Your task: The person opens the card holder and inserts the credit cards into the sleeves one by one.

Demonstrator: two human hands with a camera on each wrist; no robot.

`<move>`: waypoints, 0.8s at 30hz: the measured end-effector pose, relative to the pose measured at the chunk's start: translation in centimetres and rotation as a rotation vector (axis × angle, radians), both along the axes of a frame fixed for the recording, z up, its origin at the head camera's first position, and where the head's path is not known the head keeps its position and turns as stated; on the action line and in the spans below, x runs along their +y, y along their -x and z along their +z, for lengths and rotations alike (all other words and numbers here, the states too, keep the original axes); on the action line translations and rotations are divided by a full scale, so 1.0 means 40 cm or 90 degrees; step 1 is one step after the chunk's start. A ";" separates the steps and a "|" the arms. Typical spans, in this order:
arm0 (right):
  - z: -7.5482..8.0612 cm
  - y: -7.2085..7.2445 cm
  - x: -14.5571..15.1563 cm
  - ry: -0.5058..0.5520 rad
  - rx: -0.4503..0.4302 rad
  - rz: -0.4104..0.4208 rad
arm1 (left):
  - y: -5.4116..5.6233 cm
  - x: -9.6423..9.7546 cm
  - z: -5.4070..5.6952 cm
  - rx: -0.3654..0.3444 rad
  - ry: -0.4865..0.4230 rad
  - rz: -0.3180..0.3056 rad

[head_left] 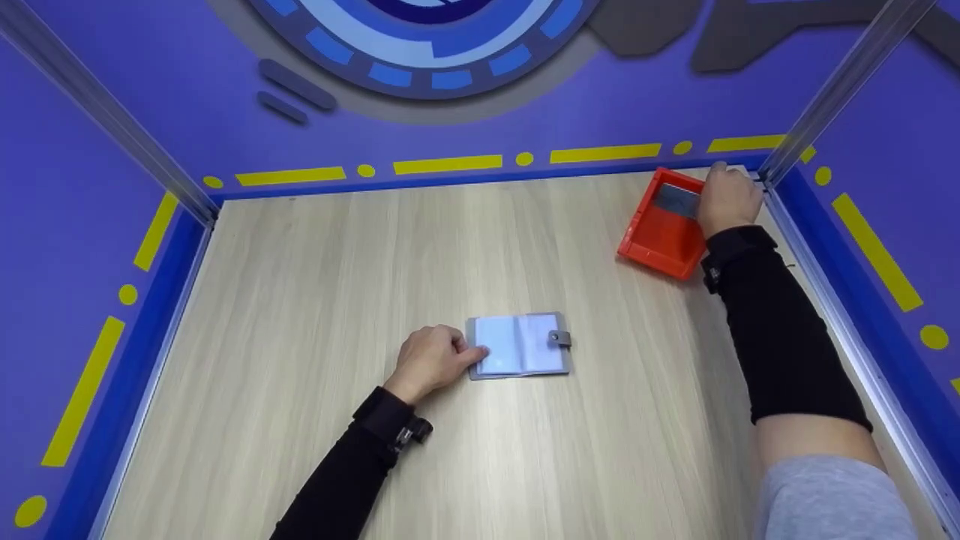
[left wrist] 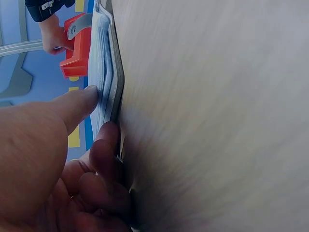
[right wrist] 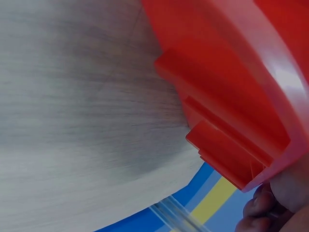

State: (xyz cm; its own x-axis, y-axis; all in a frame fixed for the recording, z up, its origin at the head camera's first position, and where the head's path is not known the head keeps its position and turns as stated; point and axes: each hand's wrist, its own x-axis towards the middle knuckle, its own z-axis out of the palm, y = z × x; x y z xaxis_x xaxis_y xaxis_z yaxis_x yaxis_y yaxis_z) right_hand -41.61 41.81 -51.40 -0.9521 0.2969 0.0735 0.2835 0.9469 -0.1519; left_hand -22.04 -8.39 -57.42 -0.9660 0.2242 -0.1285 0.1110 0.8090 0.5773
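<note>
A small grey card holder (head_left: 498,346) lies open on the table, its clear plastic sleeves spread and a snap strap (head_left: 559,339) at its right side. My left hand (head_left: 431,358) pinches the holder's left edge. In the left wrist view the thumb (left wrist: 79,104) presses on the stacked sleeves (left wrist: 100,63), with fingers under the cover. At the far right my right hand (head_left: 729,196) grips the upper right rim of a red plastic bin (head_left: 664,236). The right wrist view shows curled fingers (right wrist: 260,205) at the bin's wall. Inside the bin is a flat grey rectangular piece (head_left: 677,200), partly covered by the hand.
The light wood-grain table (head_left: 337,285) is bordered by blue panels (head_left: 480,135) with yellow markings at the back and both sides. Metal corner posts (head_left: 817,97) rise at the back corners. The bin stands close to the back right corner.
</note>
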 end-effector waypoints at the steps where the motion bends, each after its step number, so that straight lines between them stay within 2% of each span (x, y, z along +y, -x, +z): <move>1: 0.001 0.000 -0.001 -0.001 0.003 0.000 | 0.001 0.000 0.000 -0.001 -0.001 0.000; 10: 0.012 0.004 -0.005 -0.011 0.009 0.009 | 0.006 -0.003 -0.003 -0.001 0.010 0.004; 19: 0.017 -0.002 0.001 0.003 -0.011 0.012 | 0.001 -0.001 0.000 0.006 -0.003 0.002; 24: 0.017 -0.010 0.003 0.004 0.004 0.018 | -0.001 0.000 -0.002 0.007 -0.001 -0.001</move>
State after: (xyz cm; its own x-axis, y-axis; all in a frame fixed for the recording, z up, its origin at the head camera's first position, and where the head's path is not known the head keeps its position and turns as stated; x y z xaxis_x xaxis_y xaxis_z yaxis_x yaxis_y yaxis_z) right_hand -41.23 41.93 -50.70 -0.9595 0.2706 0.0784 0.2559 0.9535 -0.1592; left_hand -22.01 -8.38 -57.52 -0.9671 0.2255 -0.1179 0.1181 0.8080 0.5773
